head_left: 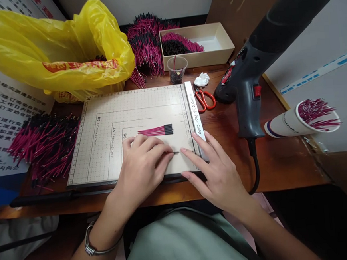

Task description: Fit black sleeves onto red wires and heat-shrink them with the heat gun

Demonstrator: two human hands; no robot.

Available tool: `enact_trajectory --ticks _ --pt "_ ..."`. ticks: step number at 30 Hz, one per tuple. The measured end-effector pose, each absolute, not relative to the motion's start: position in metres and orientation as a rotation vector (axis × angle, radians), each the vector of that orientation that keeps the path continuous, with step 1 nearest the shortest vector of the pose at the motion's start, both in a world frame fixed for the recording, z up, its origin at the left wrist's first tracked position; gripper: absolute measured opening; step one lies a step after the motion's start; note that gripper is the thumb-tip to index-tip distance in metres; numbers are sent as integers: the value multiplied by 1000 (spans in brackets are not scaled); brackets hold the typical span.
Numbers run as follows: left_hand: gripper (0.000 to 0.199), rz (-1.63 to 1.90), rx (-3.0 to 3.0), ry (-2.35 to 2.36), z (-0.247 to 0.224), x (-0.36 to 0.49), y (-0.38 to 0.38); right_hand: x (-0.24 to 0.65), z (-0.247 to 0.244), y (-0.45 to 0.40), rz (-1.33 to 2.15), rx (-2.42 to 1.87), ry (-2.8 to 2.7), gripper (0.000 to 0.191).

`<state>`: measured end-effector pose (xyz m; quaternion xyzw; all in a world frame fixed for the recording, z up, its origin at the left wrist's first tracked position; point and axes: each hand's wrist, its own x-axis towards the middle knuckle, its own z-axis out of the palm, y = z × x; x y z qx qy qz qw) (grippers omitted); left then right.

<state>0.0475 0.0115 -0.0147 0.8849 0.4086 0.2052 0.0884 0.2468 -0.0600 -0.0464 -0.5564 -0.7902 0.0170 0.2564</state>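
My left hand (144, 158) pinches a thin wire over the board of the paper cutter (103, 155). Only the wire's black end (176, 152) shows past the fingertips; the palm hides the rest. Just right of that end, my right hand (214, 169) has its fingers spread, holding nothing, some of them resting on the cutter's white guide strip (195, 116). Above my left hand, a neat row of magenta wires (154, 131) lies flat on the board, black ends to the right.
Heaps of magenta wires lie left (50, 145) and behind (147, 44). Around the cutter are a yellow plastic bag (64, 46), a cardboard box (216, 56), a clear cup (177, 71), red-handled scissors (205, 99), crumpled tissue (201, 79), a heat gun (248, 92) and a tipped paper cup (287, 122).
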Motion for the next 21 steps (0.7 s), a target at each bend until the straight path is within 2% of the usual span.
enact_trajectory --ticks 8,21 --pt "12 657 2391 1241 -18 44 8 254 -46 -56 -45 -1341 -2221 34" --pt "13 673 2399 1242 -19 40 8 250 -44 -57 -32 -1380 -2183 33"
